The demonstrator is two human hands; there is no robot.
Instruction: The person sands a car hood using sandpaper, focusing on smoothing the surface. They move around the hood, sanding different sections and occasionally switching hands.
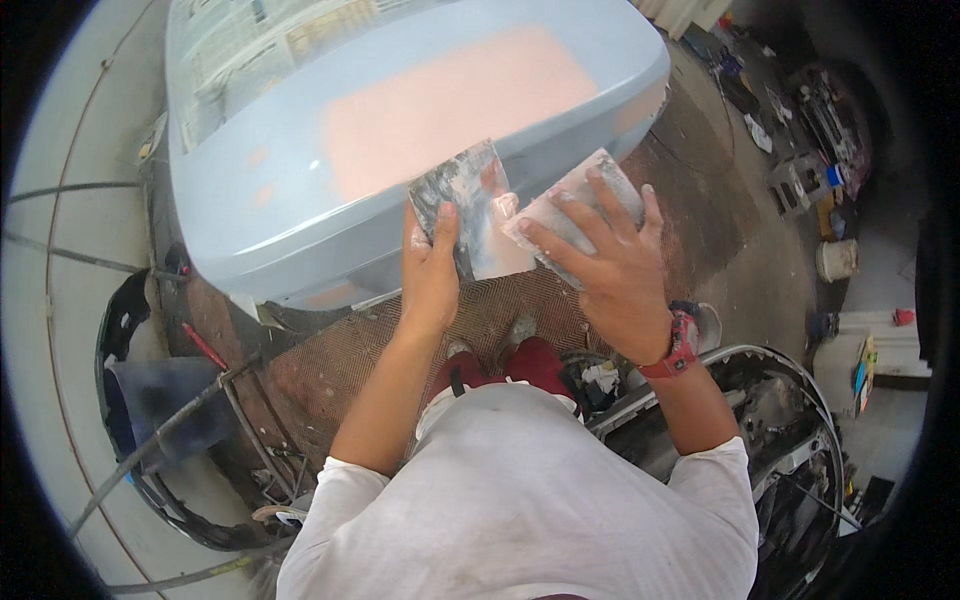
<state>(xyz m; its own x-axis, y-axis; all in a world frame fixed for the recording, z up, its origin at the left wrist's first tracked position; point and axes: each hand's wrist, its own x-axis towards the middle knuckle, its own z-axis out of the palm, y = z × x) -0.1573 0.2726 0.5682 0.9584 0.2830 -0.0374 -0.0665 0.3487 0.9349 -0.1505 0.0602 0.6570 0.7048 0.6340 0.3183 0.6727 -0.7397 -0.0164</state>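
My left hand point(430, 270) is closed on the edge of a flat rectangular plate point(458, 195), its thumb on top. Grey, dark and pink smears cover the plate, and a glossy pink dab of putty point(506, 204) shows at its right side. My right hand point(622, 280) holds a pale, thin rectangular sheet point(570, 205) like a wide putty spreader, fingers laid across its face. The sheet's lower left corner meets the plate by the pink dab. Both hands are in front of a light blue vehicle body panel point(240, 215) with a broad pink patch point(450, 105).
Left of me lie a dark bumper-like part point(112, 390) and a metal pole stand point(180, 425). A large black car part point(800, 420) sits close at my right. Farther right are a concrete block point(797, 185), a white bucket point(838, 260) and scattered items.
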